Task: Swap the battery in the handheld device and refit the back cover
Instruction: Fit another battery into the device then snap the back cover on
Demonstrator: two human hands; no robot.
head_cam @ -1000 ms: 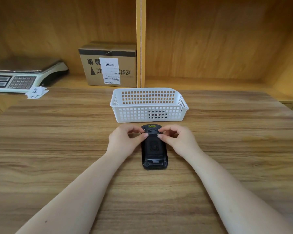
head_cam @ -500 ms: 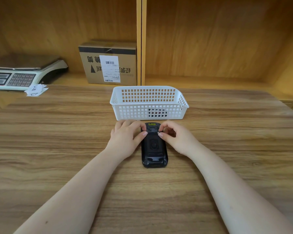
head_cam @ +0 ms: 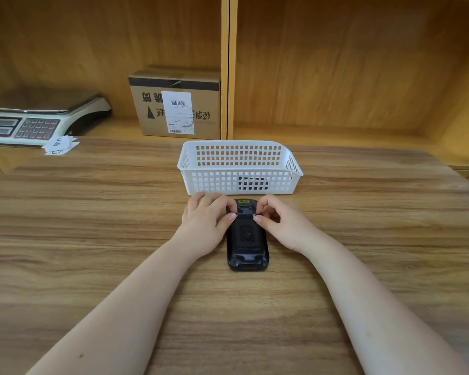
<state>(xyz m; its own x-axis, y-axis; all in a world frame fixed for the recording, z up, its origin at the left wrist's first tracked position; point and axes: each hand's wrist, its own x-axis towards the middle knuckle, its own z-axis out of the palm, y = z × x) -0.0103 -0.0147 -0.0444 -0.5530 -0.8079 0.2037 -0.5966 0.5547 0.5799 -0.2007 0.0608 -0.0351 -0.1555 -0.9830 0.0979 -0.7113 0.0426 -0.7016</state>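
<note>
Handheld device [head_cam: 247, 239], rounded black plastic, lies before the white lattice basket [head_cam: 240, 182]; left hand [head_cam: 206, 221] and right hand [head_cam: 280, 223] pinch its far end.

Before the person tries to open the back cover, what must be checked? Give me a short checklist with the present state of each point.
1. Handheld device lies flat, back side up, on the table: ok.
2. Left hand steadies the device's far left edge: ok.
3. Right hand has fingertips at the far right edge: ok.
4. Cover latches released: cannot tell, the fingers hide them.
5. Back cover seated on the device: ok.
6. Spare battery ready in the white basket: cannot tell; only a dark object shows through the mesh.
</note>
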